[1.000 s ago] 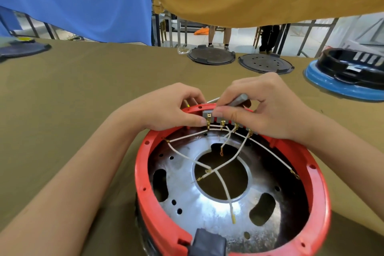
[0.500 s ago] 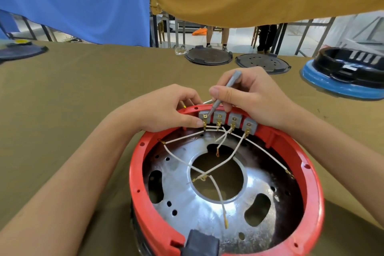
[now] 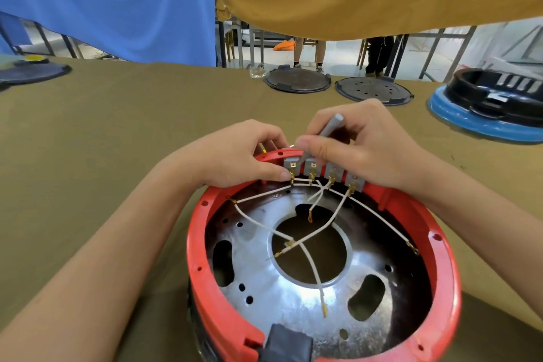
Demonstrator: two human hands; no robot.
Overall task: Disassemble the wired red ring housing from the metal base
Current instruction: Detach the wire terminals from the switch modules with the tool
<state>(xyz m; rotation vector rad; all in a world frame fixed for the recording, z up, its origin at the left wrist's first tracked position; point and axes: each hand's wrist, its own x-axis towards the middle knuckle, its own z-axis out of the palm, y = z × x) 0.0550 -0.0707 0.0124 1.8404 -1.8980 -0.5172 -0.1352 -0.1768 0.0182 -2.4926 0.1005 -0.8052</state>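
Olive cloth covered the worktop (image 3: 88, 132); the red ring housing (image 3: 205, 279) sat on its metal base (image 3: 282, 297) at the near edge.
Left hand (image 3: 235, 156) pinched the end terminal of the grey terminal block (image 3: 323, 169). Right hand (image 3: 361, 150) gripped a grey screwdriver (image 3: 330, 126), its tip apparently at the first screw, though fingers hid it. Best kept square to the screw, pressing firmly, clear of the white wires (image 3: 308, 244).
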